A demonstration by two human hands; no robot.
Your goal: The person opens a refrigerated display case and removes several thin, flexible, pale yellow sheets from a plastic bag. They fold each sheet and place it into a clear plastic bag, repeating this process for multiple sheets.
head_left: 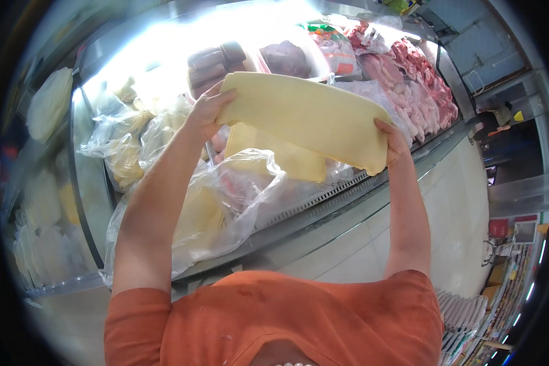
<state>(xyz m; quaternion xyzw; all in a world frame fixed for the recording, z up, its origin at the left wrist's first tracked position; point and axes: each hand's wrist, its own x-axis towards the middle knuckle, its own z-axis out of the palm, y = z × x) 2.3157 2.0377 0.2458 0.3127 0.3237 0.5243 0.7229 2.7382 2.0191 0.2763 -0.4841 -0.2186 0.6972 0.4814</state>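
Observation:
A wide, pale yellow folded sheet [302, 116], perhaps tofu skin, is stretched between my two hands above a lit meat display case. My left hand [210, 107] pinches its left end, and my right hand [391, 139] grips its lower right end. Beneath it lies another pale yellow sheet [274, 153], partly covered. An opened clear plastic bag [238, 233] with more yellow sheets inside rests at the case's front edge, beside my left forearm.
Clear bags of yellowish food [126, 160] sit at the left of the case. Dark brown blocks [215, 64], a white tray with dark meat [286, 59], a printed plastic bag [336, 50] and raw meat pieces [421, 91] lie farther back and right. The case's metal front edge [320, 215] runs diagonally before me.

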